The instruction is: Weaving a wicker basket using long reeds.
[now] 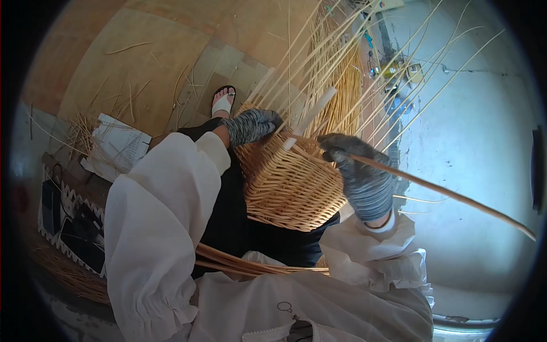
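A woven wicker basket (290, 194) rests tilted on my lap, with long pale stakes (319, 40) and a flat white strip (307, 117) standing up from its rim. My left hand (250, 126), in a grey knit glove, is closed on the basket's far left rim. My right hand (356, 174), also gloved, grips a long brown rod (456, 200) at the right of the basket; the rod runs from the rim out to the far right. Part of the weave under both hands is hidden.
A straw-coloured bundle of rods (347, 85) lies beyond the basket. Scraps and white paper (122, 145) are on the floor (125, 34) at left, near dark devices (80, 239). More rods (245, 262) lie across my lap. A pale wall or surface (467, 131) fills the right side.
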A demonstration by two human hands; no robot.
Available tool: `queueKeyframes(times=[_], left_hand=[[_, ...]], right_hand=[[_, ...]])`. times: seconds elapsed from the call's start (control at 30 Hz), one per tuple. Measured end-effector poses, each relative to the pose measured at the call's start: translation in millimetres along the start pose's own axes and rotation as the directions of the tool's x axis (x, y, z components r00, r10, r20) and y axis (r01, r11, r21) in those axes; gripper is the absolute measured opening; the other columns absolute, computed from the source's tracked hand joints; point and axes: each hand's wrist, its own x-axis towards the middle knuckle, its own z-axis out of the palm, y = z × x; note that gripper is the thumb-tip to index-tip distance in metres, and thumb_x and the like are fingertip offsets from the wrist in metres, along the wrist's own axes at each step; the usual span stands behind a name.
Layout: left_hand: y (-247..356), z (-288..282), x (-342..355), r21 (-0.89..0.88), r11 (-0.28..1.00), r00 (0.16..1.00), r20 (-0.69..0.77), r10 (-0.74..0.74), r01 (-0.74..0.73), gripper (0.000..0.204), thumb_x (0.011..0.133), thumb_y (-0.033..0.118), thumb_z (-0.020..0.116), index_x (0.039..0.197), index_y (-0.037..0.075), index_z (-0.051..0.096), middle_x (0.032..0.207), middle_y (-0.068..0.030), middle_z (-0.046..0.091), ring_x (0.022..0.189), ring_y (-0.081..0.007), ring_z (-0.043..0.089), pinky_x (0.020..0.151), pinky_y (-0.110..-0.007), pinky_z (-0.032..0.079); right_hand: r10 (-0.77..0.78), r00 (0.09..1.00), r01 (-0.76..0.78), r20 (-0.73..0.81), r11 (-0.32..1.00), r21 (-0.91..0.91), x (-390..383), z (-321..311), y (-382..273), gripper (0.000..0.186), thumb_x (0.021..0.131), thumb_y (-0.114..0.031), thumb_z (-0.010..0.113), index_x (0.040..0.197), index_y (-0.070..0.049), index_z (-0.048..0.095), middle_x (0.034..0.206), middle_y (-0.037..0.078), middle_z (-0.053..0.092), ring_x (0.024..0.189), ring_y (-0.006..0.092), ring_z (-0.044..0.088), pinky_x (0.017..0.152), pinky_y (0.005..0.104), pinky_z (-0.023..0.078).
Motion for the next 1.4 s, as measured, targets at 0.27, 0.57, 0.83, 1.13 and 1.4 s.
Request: queueKeyframes(times=[0.27, 0.57, 0.83, 1.13, 1.4], left_hand=[[-2.8, 8.5, -7.1, -0.301, 0.912, 0.960, 0.054, -0.274, 0.277, 0.027, 0.092, 0.010, 0.053, 0.117, 0.004, 0.060, 0.109, -0.0123, 0.065, 0.099, -0.0215, 0.062, 0.090, -0.029, 0.047], [55.1, 1.9, 12.4, -0.500, 0.865, 0.870, -0.405, -0.282, 0.047, 0.027, 0.093, 0.020, 0.056, 0.106, -0.002, 0.063, 0.090, -0.0081, 0.067, 0.081, -0.0146, 0.063, 0.072, -0.024, 0.051], [111.1, 4.5, 45.1, -0.921, 0.092, 0.792, 0.271, -0.547, 0.379, 0.077, 0.079, 0.080, 0.034, 0.086, 0.007, 0.055, 0.055, 0.0056, 0.037, 0.042, -0.0066, 0.034, 0.037, -0.022, 0.030], [96.2, 3.3, 54.5, -0.958, -0.023, 0.895, 0.274, -0.351, 0.285, 0.064, 0.084, 0.065, 0.049, 0.102, 0.004, 0.057, 0.074, -0.0035, 0.056, 0.061, -0.0139, 0.059, 0.052, -0.029, 0.049], [128.9, -13.1, 36.4, -0.149, 0.817, 0.821, 0.249, -0.514, 0.557, 0.046, 0.082, 0.036, 0.069, 0.113, 0.006, 0.054, 0.119, -0.0136, 0.057, 0.113, -0.0218, 0.053, 0.097, -0.036, 0.043]], right_hand=[[-0.034, 0.998, 0.047, 0.049, 0.956, -0.289, -3.7, 55.9, 6.4, 0.018, 0.087, -0.008, 0.059, 0.102, -0.001, 0.064, 0.098, 0.014, 0.067, 0.086, 0.0221, 0.065, 0.076, 0.0289, 0.052], [-0.259, 0.966, 0.246, 0.021, 0.884, -0.397, -29.4, 80.0, 12.7, 0.027, 0.074, -0.005, 0.068, 0.100, -0.005, 0.063, 0.106, 0.013, 0.064, 0.084, 0.0252, 0.066, 0.071, 0.0310, 0.055], [-0.473, 0.879, 0.454, 0.065, 0.870, 0.193, -44.5, 55.6, 25.8, 0.021, 0.083, -0.016, 0.061, 0.100, -0.002, 0.060, 0.098, 0.013, 0.061, 0.094, 0.0283, 0.062, 0.084, 0.0449, 0.051], [0.426, 0.902, 0.030, -0.071, 0.101, 0.994, -45.2, 52.3, 142.6, 0.026, 0.094, -0.024, 0.055, 0.104, 0.000, 0.055, 0.079, 0.006, 0.056, 0.085, 0.0301, 0.063, 0.069, 0.0433, 0.058], [0.365, 0.925, 0.083, -0.111, 0.092, 0.992, -44.7, 45.6, 144.9, 0.024, 0.093, -0.021, 0.056, 0.106, 0.000, 0.056, 0.075, 0.007, 0.058, 0.093, 0.0301, 0.064, 0.076, 0.0436, 0.058]])
